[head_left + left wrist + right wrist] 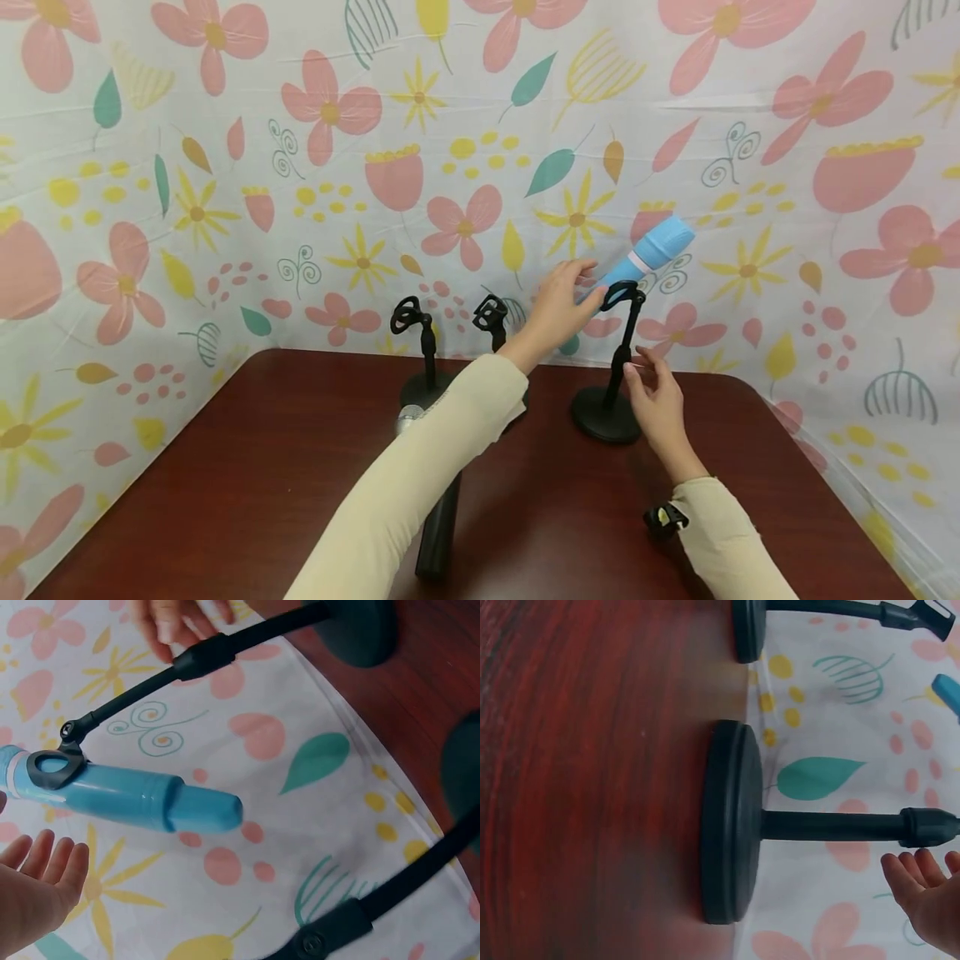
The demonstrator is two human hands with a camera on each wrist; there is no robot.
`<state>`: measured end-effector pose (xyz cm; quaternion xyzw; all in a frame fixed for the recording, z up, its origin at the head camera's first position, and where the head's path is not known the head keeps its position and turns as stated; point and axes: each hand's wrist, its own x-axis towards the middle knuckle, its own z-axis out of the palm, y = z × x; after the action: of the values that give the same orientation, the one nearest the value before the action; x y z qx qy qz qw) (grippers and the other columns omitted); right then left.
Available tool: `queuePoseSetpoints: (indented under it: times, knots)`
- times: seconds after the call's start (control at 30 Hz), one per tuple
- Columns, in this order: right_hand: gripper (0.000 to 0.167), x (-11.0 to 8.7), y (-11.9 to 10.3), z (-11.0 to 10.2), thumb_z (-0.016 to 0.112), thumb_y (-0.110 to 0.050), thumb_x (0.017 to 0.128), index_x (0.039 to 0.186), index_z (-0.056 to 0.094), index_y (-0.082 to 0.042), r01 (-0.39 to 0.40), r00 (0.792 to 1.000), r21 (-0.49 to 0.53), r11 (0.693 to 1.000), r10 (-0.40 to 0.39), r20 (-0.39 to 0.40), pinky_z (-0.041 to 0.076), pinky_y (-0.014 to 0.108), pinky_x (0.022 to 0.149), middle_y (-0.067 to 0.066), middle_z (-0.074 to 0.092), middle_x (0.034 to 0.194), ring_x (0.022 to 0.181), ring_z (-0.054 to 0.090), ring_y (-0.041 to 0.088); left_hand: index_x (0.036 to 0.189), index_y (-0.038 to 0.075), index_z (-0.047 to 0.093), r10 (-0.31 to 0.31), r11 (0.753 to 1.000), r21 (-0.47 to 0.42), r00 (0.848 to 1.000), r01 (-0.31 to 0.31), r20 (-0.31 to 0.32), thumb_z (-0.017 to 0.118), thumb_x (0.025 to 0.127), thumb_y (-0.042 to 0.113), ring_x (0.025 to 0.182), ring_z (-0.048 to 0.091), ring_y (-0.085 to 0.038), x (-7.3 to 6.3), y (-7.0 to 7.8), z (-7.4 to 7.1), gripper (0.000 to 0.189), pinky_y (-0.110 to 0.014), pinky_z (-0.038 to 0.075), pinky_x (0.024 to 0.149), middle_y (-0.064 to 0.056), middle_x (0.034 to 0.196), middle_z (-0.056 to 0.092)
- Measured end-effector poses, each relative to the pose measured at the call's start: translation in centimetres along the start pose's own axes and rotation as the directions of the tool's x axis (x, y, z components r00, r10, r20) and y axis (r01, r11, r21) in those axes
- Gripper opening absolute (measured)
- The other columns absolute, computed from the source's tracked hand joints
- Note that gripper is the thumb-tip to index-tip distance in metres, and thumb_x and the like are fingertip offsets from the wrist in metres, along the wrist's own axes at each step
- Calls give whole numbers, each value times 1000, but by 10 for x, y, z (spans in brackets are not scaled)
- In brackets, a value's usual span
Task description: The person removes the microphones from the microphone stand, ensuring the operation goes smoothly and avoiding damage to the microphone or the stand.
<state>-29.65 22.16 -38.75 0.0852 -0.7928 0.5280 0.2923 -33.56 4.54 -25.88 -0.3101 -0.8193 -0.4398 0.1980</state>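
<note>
A light blue microphone sits tilted in the clip of the right-hand black microphone stand. Its narrower end sticks out past the clip in the left wrist view. My left hand is beside the microphone, its fingers relaxed and apart from the blue body. Close by the stand's pole collar is my right hand, fingers loosely bent and not wrapped round the pole. The stand's round base rests on the table.
Two more black stands, a left one and a middle one, stand at the back with bare clips. A black microphone with a silver head lies on the brown table, partly behind my left sleeve. A patterned cloth hangs behind.
</note>
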Motion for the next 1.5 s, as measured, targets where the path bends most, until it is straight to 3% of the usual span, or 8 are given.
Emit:
queuePoseSetpoints:
  times: [0.13,0.37,0.63,0.9,1.13,1.3,1.4,1.5]
  knots:
    - [42,4,23,2,56,-15,98,138,48,-3,-28,1000,-16,999,28,12,39,2,79,21,54,129,106,53,8,140,9,47,-61,998,-21,998,62,24,57,98,24,116,53,-22,7,6,6,46,-20,45,90,-10,129,54]
    - [49,8,33,3,54,-23,99,140,43,1,-44,996,-80,996,50,75,37,1,79,24,52,127,114,53,34,142,11,45,-136,989,-57,989,139,52,58,97,29,119,54,-21,19,16,12,50,-21,46,92,-7,133,52]
    - [49,11,39,4,54,-25,99,138,44,3,-69,996,-109,992,75,49,45,42,96,25,53,124,115,54,35,142,8,46,-100,994,-38,992,103,80,59,97,25,116,52,-17,23,24,17,50,-19,43,89,-10,132,52]
    - [38,10,39,9,59,-13,96,128,52,7,-18,1000,-94,995,16,-27,37,6,78,26,57,113,104,58,36,140,6,48,-98,992,-70,993,103,72,59,97,23,110,53,-20,17,21,19,47,-21,44,84,-10,128,52]
    - [36,10,32,19,60,-8,95,126,53,8,5,1000,-63,998,-4,18,36,4,76,27,59,111,102,59,38,134,6,55,-136,987,-91,991,134,-13,61,96,21,104,54,-19,9,21,11,42,-20,45,78,-13,120,51]
    - [34,8,24,25,60,-6,94,125,54,8,45,998,-66,997,-42,53,50,25,83,26,61,111,100,61,39,129,7,60,-162,985,-70,984,156,-80,65,93,21,101,54,-19,2,21,2,40,-21,45,76,-14,116,52]
    - [33,6,18,29,61,-4,93,124,54,7,70,995,-60,996,-65,69,51,42,85,26,62,109,99,62,39,127,6,61,-170,984,-78,980,162,-105,67,91,21,100,54,-21,-1,21,-5,39,-23,45,76,-15,115,52]
    - [33,4,12,34,61,-4,93,124,54,7,77,993,-41,996,-73,92,50,46,84,25,62,109,100,62,38,127,6,61,-178,982,-92,978,168,-112,68,91,21,100,54,-21,-5,22,-12,40,-24,46,76,-17,116,52]
